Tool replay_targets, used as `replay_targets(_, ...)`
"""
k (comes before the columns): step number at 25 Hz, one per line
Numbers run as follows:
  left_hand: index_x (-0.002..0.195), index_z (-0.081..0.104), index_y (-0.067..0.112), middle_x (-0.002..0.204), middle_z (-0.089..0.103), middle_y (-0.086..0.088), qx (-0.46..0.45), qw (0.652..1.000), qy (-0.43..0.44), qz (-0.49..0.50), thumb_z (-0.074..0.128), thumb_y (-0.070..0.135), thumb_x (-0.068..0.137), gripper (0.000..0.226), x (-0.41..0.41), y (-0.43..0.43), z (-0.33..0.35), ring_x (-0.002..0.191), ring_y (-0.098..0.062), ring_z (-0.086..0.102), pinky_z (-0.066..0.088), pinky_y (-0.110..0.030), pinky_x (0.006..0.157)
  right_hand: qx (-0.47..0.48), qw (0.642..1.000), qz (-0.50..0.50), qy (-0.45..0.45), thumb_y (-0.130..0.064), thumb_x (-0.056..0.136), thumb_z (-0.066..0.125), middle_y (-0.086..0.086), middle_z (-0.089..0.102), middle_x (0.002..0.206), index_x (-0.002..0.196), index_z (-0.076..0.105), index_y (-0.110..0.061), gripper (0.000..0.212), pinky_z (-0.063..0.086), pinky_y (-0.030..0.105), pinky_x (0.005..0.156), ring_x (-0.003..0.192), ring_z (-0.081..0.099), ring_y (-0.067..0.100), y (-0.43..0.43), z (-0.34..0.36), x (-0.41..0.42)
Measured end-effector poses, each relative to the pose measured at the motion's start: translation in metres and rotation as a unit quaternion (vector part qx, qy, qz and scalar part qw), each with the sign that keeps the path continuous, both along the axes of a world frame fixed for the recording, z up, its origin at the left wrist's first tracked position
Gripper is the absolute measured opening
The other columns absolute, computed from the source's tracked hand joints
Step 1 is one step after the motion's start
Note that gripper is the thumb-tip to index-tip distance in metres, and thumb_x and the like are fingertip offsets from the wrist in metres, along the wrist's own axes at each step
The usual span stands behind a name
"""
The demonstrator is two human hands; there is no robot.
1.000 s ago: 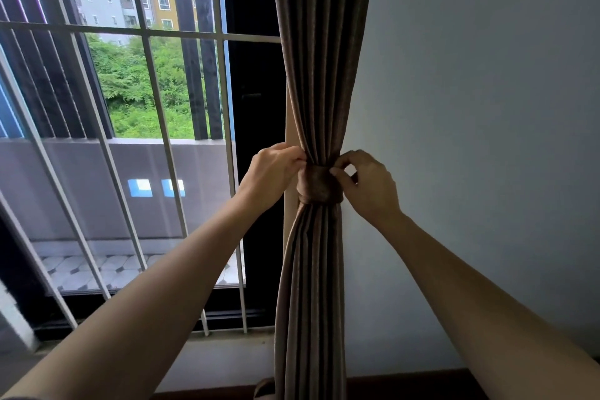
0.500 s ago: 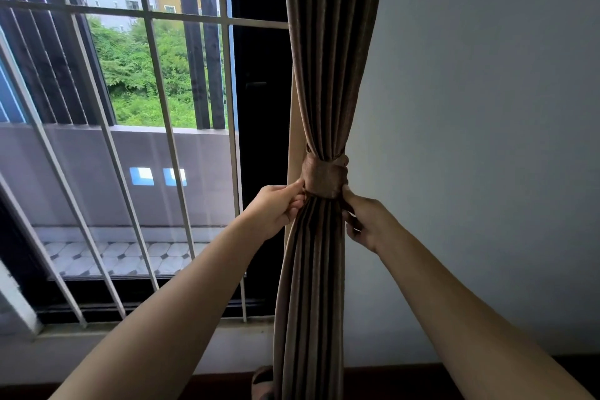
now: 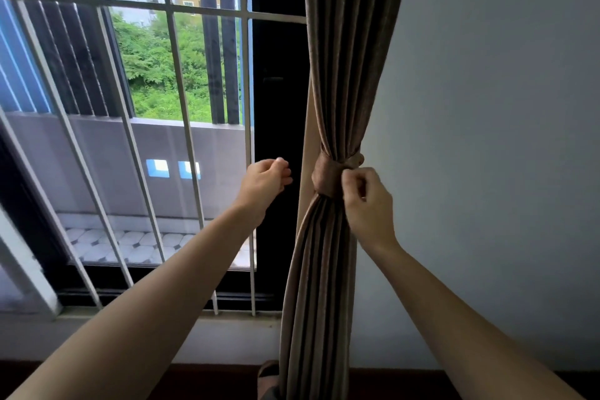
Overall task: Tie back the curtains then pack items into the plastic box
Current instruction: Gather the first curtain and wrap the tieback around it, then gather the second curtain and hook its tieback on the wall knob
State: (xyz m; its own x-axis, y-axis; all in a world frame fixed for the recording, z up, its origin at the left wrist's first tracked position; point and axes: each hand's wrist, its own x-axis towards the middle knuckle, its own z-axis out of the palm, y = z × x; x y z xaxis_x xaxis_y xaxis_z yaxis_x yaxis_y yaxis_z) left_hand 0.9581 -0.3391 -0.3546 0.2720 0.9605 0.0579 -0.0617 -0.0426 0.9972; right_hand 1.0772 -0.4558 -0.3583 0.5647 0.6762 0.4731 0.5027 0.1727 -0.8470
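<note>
Right hand pinched the right side of a brown tie-back, thumb and curled fingers closed on the fabric band, probably to tuck its end so the wrap would hold. Left hand hovered just left of the curtain, apart from it, fingers loosely curled around nothing, seemingly not needed for the tuck. The curtain hung gathered into one bundle beside a grey wall, cinched at mid-height, which left the barred window uncovered. Counted: one curtain, one tie-back, two hands. No plastic box or items to pack were in view.
</note>
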Motion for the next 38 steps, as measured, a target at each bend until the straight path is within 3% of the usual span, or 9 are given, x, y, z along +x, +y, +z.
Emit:
replay_targets(3, 0.100, 0.065, 0.011, 0.099, 0.066, -0.006, 0.122, 0.984, 0.112, 0.063, 0.039, 0.031, 0.100, 0.032, -0.036, 0.022, 0.004, 0.099, -0.022, 0.063, 0.047, -0.035, 0.084, -0.005, 0.985, 0.114, -0.131, -0.032, 0.097, 0.045, -0.001, 0.067, 0.096, 0.107, 0.061, -0.015, 0.025, 0.047, 0.014, 0.080, 0.089, 0.061, 0.001, 0.030, -0.002, -0.032)
replay_targets(6, 0.130, 0.053, 0.006, 0.135, 0.054, -0.014, 0.212, 0.921, 0.311, 0.104, 0.033, 0.034, 0.101, 0.044, -0.085, 0.054, 0.009, 0.129, -0.027, 0.045, 0.033, -0.028, 0.100, -0.087, 0.949, 0.201, -0.226, -0.049, 0.092, 0.030, 0.005, 0.043, 0.145, 0.138, 0.043, -0.014, 0.059, 0.024, 0.024, 0.111, 0.136, 0.035, 0.013, 0.081, -0.012, -0.062)
replay_targets(9, 0.147, 0.025, 0.008, 0.155, 0.022, -0.010, 0.233, 0.863, 0.438, 0.093, 0.030, 0.037, 0.101, 0.055, -0.157, 0.092, 0.019, 0.144, -0.020, 0.018, 0.015, -0.028, 0.114, -0.147, 0.902, 0.267, -0.306, -0.059, 0.092, 0.022, 0.001, 0.010, 0.159, 0.149, 0.017, -0.017, 0.071, 0.006, 0.028, 0.116, 0.146, 0.007, 0.012, 0.131, -0.004, -0.097)
replay_targets(14, 0.150, 0.012, 0.017, 0.159, 0.010, -0.001, 0.146, 0.775, 0.594, 0.159, 0.002, 0.073, 0.076, 0.093, -0.293, 0.109, 0.062, 0.146, -0.018, 0.006, 0.014, -0.044, 0.118, -0.126, 0.827, 0.359, -0.415, -0.070, 0.085, 0.012, 0.000, -0.010, 0.159, 0.150, -0.002, -0.018, 0.085, -0.005, 0.028, 0.115, 0.145, -0.009, 0.009, 0.187, 0.052, -0.174)
replay_targets(18, 0.150, 0.012, 0.015, 0.159, 0.010, -0.003, 0.100, 0.739, 0.627, 0.226, 0.000, 0.073, 0.071, 0.098, -0.375, 0.102, 0.101, 0.146, -0.019, 0.008, 0.014, -0.041, 0.118, -0.079, 0.781, 0.436, -0.440, -0.061, 0.092, 0.022, 0.000, -0.014, 0.158, 0.150, -0.005, -0.020, 0.077, -0.008, 0.029, 0.117, 0.140, -0.018, 0.004, 0.227, 0.104, -0.254)
replay_targets(24, 0.150, 0.015, 0.013, 0.158, 0.013, -0.004, 0.072, 0.693, 0.639, 0.326, 0.017, 0.058, 0.089, 0.075, -0.495, 0.104, 0.124, 0.146, -0.018, 0.010, 0.013, -0.039, 0.116, 0.009, 0.723, 0.502, -0.475, -0.066, 0.090, 0.022, 0.005, -0.006, 0.159, 0.151, 0.001, -0.017, 0.081, -0.005, 0.030, 0.116, 0.146, -0.008, 0.015, 0.283, 0.124, -0.400)
replay_targets(29, 0.150, 0.013, 0.017, 0.159, 0.010, 0.001, 0.039, 0.662, 0.640, 0.387, 0.023, 0.052, 0.096, 0.065, -0.631, 0.107, 0.138, 0.146, -0.015, 0.006, 0.011, -0.040, 0.117, 0.022, 0.669, 0.569, -0.477, -0.061, 0.093, 0.025, 0.005, -0.009, 0.159, 0.151, -0.001, -0.016, 0.077, -0.005, 0.031, 0.117, 0.146, -0.010, 0.015, 0.323, 0.129, -0.554)
replay_targets(34, 0.150, 0.015, 0.014, 0.158, 0.014, -0.001, 0.008, 0.631, 0.648, 0.427, 0.027, 0.046, 0.098, 0.062, -0.744, 0.099, 0.145, 0.146, -0.017, 0.009, 0.013, -0.039, 0.116, 0.066, 0.645, 0.602, -0.466, -0.079, 0.077, 0.005, 0.013, 0.004, 0.159, 0.150, 0.011, -0.012, 0.099, 0.004, 0.036, 0.118, 0.147, 0.001, 0.023, 0.348, 0.128, -0.696)
replay_targets(38, 0.150, 0.016, 0.014, 0.158, 0.015, -0.002, -0.044, 0.625, 0.639, 0.447, 0.026, 0.048, 0.098, 0.062, -0.812, 0.093, 0.132, 0.146, -0.018, 0.010, 0.015, -0.044, 0.116, 0.067, 0.611, 0.630, -0.474, -0.060, 0.093, 0.029, 0.010, -0.001, 0.159, 0.150, 0.007, -0.013, 0.078, 0.002, 0.037, 0.119, 0.147, -0.004, 0.021, 0.358, 0.121, -0.778)
